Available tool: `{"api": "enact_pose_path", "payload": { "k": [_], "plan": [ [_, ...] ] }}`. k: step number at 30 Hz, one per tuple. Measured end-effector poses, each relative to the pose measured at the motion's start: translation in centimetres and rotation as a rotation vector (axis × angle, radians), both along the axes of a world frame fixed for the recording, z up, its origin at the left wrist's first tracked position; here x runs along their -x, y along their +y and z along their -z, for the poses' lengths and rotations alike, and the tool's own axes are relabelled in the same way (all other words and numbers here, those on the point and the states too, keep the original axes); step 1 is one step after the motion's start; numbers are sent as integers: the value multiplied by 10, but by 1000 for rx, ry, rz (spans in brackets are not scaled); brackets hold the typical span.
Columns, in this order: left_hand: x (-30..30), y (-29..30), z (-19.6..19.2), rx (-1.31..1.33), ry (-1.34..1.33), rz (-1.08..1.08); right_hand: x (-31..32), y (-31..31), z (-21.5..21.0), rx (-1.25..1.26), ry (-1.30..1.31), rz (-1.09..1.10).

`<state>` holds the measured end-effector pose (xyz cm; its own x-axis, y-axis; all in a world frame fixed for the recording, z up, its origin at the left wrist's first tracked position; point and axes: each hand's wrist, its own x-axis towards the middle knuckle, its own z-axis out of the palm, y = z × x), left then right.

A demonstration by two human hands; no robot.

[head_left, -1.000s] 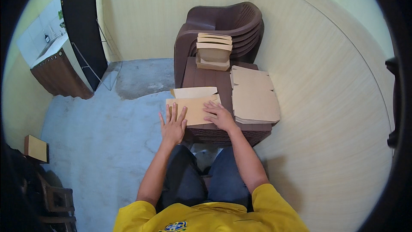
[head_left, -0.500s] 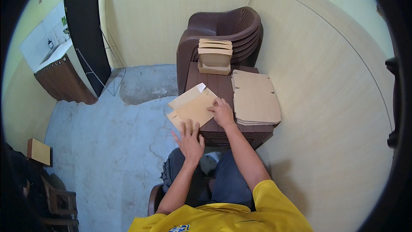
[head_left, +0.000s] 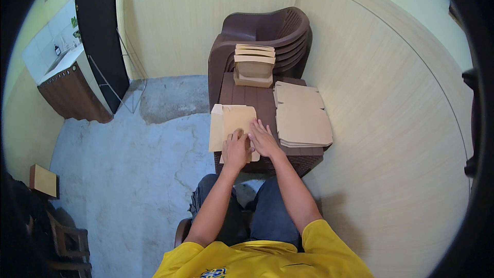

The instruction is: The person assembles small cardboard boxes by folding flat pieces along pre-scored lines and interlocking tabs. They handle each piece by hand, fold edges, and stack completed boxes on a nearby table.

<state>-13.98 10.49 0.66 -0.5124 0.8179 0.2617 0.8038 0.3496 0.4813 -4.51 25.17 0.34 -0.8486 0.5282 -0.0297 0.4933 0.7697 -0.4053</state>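
1. Cardboard sheet [head_left: 237,118] lay partly folded on the near left part of the brown table [head_left: 264,104]; its left edge reached the table's left side. Its near right part was covered by both hands, so the folds there could not be read.
2. Left hand [head_left: 236,150]: fingers curled, tips down on the sheet near its right side. Thumb largely hidden; could not tell whether a flap was pinched.
3. Right hand [head_left: 263,140]: fingers extended, slightly apart, laid along the sheet's right edge, just beside the left hand.
4. Table's near left edge was partly hidden by the sheet and left hand.
5. Yellow shirt [head_left: 267,261] was cut off by the lower border. Dark items at far left faded into the lens rim; could not be identified.
6. Containers: open cardboard boxes [head_left: 254,67] stood nested at the table's far end, flaps upright. Inner boxes mostly hidden by the front one; count uncertain.
7. Sink [head_left: 60,62], far left: basin seen at a slant, contents not readable. Brown curtain [head_left: 77,95] covered the space below.
8. Flat cardboard stack [head_left: 303,116] lay right of the sheet, apart from it; lower layers showed only as edges.
9. Stacked brown chairs [head_left: 265,33] stood behind the boxes, partly hidden by them.
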Motion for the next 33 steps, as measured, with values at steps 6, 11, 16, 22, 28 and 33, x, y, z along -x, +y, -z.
{"api": "enact_pose_path", "payload": {
  "k": [6,11,16,22,28,33],
  "plan": [
    [12,12,5,267,59,84,-47,-64,-3,-91,-79,69],
    [8,12,22,255,122,114,-51,-81,-19,-137,-99,90],
    [10,11,25,269,135,147,-34,-66,-23,14,-41,138],
    [8,9,19,335,193,133,-1,-47,-24,-4,-109,188],
    [7,8,15,314,135,138,34,-13,-28,74,-115,225],
    [7,9,12,307,110,144,62,11,-38,116,-146,234]
  ]
}}
